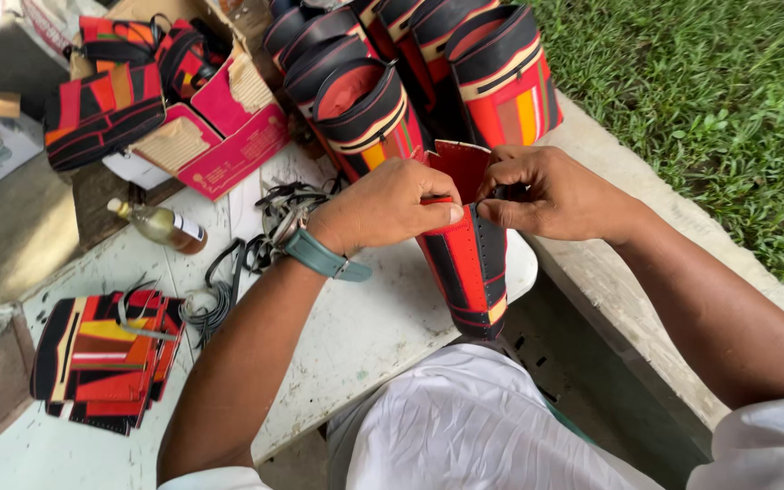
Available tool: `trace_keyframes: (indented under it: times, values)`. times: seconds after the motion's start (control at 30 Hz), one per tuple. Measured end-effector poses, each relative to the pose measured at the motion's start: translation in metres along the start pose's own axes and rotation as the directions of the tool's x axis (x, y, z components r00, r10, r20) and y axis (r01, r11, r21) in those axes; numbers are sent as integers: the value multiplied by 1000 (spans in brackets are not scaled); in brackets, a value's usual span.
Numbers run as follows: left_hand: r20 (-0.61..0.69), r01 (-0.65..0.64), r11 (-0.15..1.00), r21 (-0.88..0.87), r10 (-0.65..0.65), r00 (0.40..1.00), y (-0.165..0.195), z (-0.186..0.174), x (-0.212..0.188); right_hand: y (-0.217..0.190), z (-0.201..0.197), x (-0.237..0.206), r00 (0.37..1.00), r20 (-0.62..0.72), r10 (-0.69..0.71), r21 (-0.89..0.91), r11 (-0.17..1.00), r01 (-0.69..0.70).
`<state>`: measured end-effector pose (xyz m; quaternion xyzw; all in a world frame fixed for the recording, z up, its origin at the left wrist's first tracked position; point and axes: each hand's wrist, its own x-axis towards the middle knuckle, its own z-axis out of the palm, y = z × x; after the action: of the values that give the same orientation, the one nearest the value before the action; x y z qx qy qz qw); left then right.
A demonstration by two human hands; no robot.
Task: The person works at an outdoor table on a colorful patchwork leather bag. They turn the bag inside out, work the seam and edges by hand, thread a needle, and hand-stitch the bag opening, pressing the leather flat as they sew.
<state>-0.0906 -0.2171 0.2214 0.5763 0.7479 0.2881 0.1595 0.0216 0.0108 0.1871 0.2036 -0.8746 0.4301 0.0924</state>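
Note:
A red and black leather panel [467, 259], rolled into a tube with a row of small punched holes along its edge, stands upright at the front rim of the white table [365, 336]. My left hand [390, 204] pinches its top edge between thumb and fingers; a teal watch sits on that wrist. My right hand [546, 192] grips the same top edge from the right side, fingers curled over it. Both hands meet above the tube. A red inner flap [460, 163] rises behind my fingers.
Several finished red, black and yellow tubes [428, 73] stand at the back. A pink cardboard box [229, 127] holds more pieces. A small bottle [161, 224], black cords [238, 263] and a stack of flat panels [106, 358] lie left. Grass [728, 100] borders the concrete ledge [646, 236].

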Motion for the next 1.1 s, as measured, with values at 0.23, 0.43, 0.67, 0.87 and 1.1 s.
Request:
trace_keyframes:
  times: [0.23,0.43,0.67,0.87,1.1]
  values:
    - [-246,106,984,144,-68,967,-7,22,34,-33,14,-5,956,-230,-182,-631,776,-5]
    - [-207,65,992,105,-42,977,-12,20,36,-3,-9,-2,986,-168,5,-349,935,-64]
    - [-217,311,928,207,-266,939,0,25,46,20,-13,7,995,-98,14,-265,963,-39]
    - [-233,165,981,99,-139,963,-13,28,57,11,-7,7,975,-189,117,-245,956,-162]
    - [-191,58,992,-112,-79,978,-34,9,34,17,-3,-34,926,-362,106,116,991,-68]
